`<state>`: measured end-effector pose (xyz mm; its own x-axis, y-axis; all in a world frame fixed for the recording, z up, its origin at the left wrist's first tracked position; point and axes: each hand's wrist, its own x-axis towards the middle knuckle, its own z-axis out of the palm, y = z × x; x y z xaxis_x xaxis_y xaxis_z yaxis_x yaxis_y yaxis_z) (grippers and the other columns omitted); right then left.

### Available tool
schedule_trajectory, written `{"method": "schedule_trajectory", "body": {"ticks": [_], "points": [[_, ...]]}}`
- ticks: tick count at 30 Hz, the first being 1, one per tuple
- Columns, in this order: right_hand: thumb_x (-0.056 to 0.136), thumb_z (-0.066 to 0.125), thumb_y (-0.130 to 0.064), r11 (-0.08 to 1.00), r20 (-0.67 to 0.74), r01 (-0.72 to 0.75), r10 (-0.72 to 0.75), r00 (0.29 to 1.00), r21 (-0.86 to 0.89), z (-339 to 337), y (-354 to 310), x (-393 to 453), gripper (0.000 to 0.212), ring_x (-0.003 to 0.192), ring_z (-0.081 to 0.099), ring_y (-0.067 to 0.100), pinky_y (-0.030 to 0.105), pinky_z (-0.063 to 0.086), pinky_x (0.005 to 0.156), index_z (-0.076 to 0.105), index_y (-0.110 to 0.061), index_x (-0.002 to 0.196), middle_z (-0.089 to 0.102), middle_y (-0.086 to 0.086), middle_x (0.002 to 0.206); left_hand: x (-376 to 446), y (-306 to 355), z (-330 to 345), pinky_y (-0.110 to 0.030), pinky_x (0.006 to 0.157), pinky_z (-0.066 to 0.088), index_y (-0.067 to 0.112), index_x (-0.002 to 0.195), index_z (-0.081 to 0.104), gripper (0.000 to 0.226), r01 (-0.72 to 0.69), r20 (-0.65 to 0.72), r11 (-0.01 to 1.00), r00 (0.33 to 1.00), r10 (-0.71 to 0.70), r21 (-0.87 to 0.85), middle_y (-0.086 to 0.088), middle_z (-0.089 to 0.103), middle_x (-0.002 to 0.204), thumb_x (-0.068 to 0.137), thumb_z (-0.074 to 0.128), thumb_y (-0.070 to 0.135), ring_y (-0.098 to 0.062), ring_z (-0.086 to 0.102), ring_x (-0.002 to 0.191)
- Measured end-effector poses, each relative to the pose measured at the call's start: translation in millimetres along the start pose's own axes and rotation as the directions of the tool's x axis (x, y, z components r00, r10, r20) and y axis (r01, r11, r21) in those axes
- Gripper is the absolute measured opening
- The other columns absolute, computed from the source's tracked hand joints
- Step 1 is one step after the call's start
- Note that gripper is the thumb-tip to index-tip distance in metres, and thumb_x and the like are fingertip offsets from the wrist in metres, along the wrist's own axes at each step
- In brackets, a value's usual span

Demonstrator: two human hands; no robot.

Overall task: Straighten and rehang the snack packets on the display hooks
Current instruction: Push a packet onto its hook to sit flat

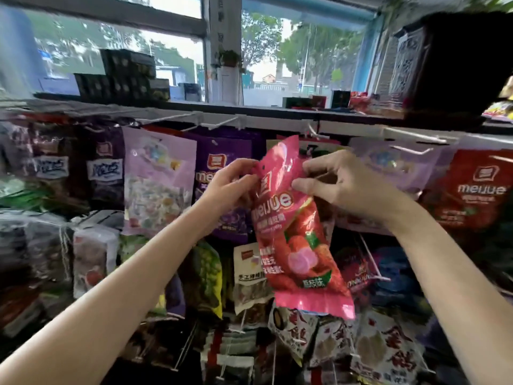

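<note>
Head view shows the left hand (pixel 227 182) and right hand (pixel 338 182) pinching the top of a pink packet (pixel 294 232), held off its white hook (pixel 313 132), so rehanging seems unfinished.

A long white rail (pixel 277 125) runs across under the window, and thin white wire hooks (pixel 313 132) stick out from it. Hanging below the rail, from left to right, are a dark purple packet (pixel 104 173), a pale lilac packet with little coloured sweets (pixel 158 184), a deep purple packet (pixel 213 173) and, far to the right, a red packet (pixel 477 190). Above the rail, a flat ledge (pixel 319 113) holds stacked dark boxes (pixel 125 76) on its left part.
</note>
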<state>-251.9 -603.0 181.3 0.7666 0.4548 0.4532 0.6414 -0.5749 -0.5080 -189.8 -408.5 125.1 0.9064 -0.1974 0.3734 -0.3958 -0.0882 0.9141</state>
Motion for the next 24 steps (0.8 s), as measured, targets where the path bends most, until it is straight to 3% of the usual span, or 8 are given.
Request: {"method": "schedule_trajectory", "body": {"ticks": [3,5,8,11,16,18,21,24], "points": [[0.086,0.063,-0.02,0.997,0.147,0.027,-0.037,0.988,0.069,15.4,-3.8,22.5,0.019,0.062,0.057,0.003,0.014,0.042,0.061,0.067,-0.023,0.068,0.064,-0.009,0.065,-5.5,-7.0,-48.0,-0.022,0.057,0.049,0.022,0.083,0.067,0.008,0.13,0.162,0.991,0.978,-0.128,0.0,0.006,0.061,0.067,0.081,0.065,0.029,-0.01,0.054,0.059],[0.087,0.063,-0.018,0.99,0.202,0.007,-0.036,0.979,0.143,30.2,-4.0,38.7,0.015,0.066,0.064,0.009,0.019,0.047,0.063,0.071,-0.016,0.074,0.07,-0.003,0.071,-11.6,-12.8,-75.7,-0.019,0.059,0.052,0.023,0.078,0.07,0.01,0.185,0.22,0.982,0.961,-0.17,-0.047,0.006,0.065,0.069,0.073,0.072,0.032,-0.007,0.057,0.058],[0.087,0.062,-0.011,0.98,0.273,-0.036,-0.019,0.962,0.194,59.2,-4.3,61.6,0.015,0.063,0.064,0.003,0.014,0.048,0.06,0.069,-0.014,0.075,0.07,-0.01,0.068,-14.7,-19.8,-110.8,-0.016,0.055,0.052,0.017,0.079,0.067,0.01,0.201,0.113,0.975,0.975,-0.19,-0.092,0.004,0.068,0.066,0.073,0.064,0.026,-0.006,0.062,0.055],[0.087,0.064,-0.016,0.988,0.294,-0.055,0.011,0.956,0.142,83.2,-3.4,83.0,0.015,0.088,0.068,0.023,0.035,0.054,0.082,0.072,-0.005,0.094,0.073,0.006,0.092,-7.7,-20.8,-137.1,-0.013,0.051,0.048,0.012,0.082,0.064,0.006,0.159,0.035,0.987,0.987,-0.16,0.016,0.007,0.063,0.06,0.082,0.059,0.016,-0.004,0.056,0.049],[0.093,0.054,-0.012,0.966,0.062,-0.111,0.099,0.993,0.232,113.9,-19.4,128.9,0.023,0.064,0.062,0.002,0.021,0.052,0.055,0.061,-0.01,0.115,0.064,-0.003,0.099,10.4,-22.0,-173.9,-0.013,0.047,0.042,0.016,0.074,0.067,0.013,0.046,0.123,0.941,0.988,-0.092,0.335,0.008,0.061,0.054,0.085,0.062,0.011,-0.001,0.052,0.046],[0.094,0.051,-0.012,0.976,0.01,-0.133,0.133,0.991,0.175,131.3,-25.7,151.3,0.035,0.064,0.061,-0.006,0.028,0.054,0.069,0.05,-0.013,0.129,0.054,-0.003,0.126,16.3,-23.7,-189.8,-0.012,0.047,0.042,0.019,0.073,0.067,0.014,-0.002,0.152,0.911,0.986,-0.067,0.413,0.01,0.062,0.054,0.085,0.063,0.011,0.002,0.053,0.045],[0.093,0.051,-0.013,0.983,-0.128,-0.185,0.18,0.975,-0.021,156.1,-31.6,188.6,0.047,0.104,0.055,-0.008,0.023,0.034,0.098,0.039,-0.015,0.139,0.04,0.002,0.144,24.4,-25.9,-224.8,-0.01,0.044,0.041,0.019,0.072,0.068,0.015,-0.019,0.096,0.907,0.995,-0.024,0.422,0.011,0.062,0.05,0.083,0.065,0.009,0.002,0.053,0.042],[0.092,0.052,-0.01,0.952,-0.303,-0.276,0.226,0.926,-0.133,178.0,-31.4,217.0,0.043,0.123,0.046,0.017,0.012,0.032,0.087,0.044,-0.011,0.134,0.047,0.007,0.137,32.9,-27.7,-260.6,-0.01,0.042,0.041,0.015,0.069,0.066,0.014,-0.036,0.057,0.93,0.998,0.017,0.365,0.006,0.061,0.045,0.082,0.066,0.01,0.0,0.054,0.04]]}}
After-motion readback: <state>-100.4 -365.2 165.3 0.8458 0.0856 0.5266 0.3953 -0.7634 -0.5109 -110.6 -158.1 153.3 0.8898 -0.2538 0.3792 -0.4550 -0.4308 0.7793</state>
